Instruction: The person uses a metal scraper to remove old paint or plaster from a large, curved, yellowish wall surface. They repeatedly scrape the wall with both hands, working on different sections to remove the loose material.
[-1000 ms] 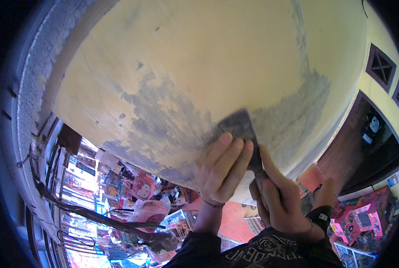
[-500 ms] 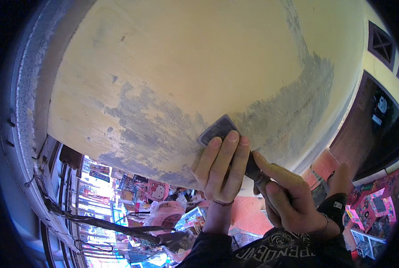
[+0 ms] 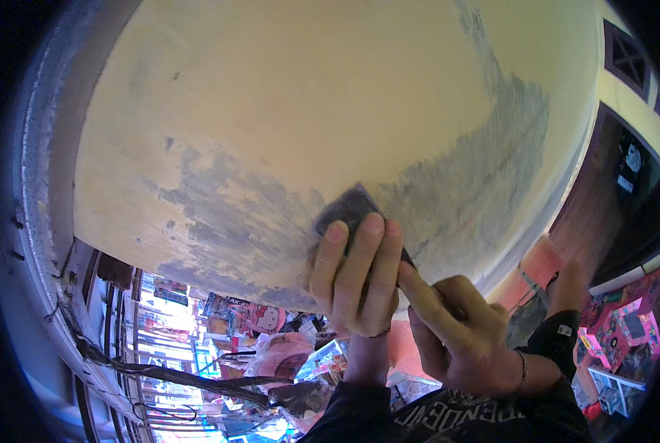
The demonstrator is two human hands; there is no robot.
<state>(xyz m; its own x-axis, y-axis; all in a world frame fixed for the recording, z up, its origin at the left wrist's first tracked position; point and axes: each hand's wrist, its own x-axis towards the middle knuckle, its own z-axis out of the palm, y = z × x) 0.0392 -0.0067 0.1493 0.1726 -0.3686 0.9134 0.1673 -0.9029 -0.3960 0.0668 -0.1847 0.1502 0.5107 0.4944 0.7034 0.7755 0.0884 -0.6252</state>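
A dark, flat-bladed putty knife (image 3: 347, 208) rests against a curved, cream-painted wall surface (image 3: 271, 81), at the patchy grey area (image 3: 234, 199). My left hand (image 3: 356, 284) lies over the blade, its straight fingers pressing on it; the thumb is hidden. To the right, my right hand (image 3: 463, 332) is closed round the handle, which is mostly covered by the fingers. Another grey patch (image 3: 485, 162) stretches up and right from the blade.
Dark cables (image 3: 175, 376) and metal bars run along the lower left. Cluttered goods with a pink bag (image 3: 282, 354) lie below the surface. At right are a dark doorway (image 3: 618, 199), reddish floor tiles (image 3: 540, 262) and a pink patterned box (image 3: 629, 325).
Both hands and the putty knife have shifted slightly left along the surface. My right hand has turned, its knuckles now raised higher. The whole view has moved a little too.
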